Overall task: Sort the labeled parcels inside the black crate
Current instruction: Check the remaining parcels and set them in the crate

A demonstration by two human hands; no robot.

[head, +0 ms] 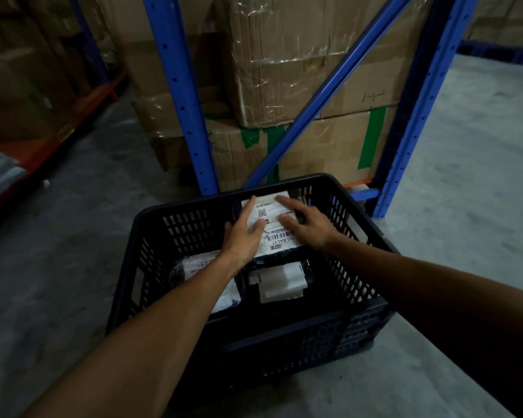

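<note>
A black slotted crate stands on the concrete floor in front of me. Against its far wall leans a dark parcel with a white barcode label. My left hand grips that parcel's left edge, thumb up along the side. My right hand lies flat on the label's right part, fingers spread. Lower in the crate lie a white-wrapped parcel under my left forearm and a dark parcel with a white label to its right.
Blue rack uprights and a diagonal brace stand just behind the crate, with taped cardboard boxes stacked behind them. An orange-and-black rack beam runs along the left. Bare concrete floor lies to the right.
</note>
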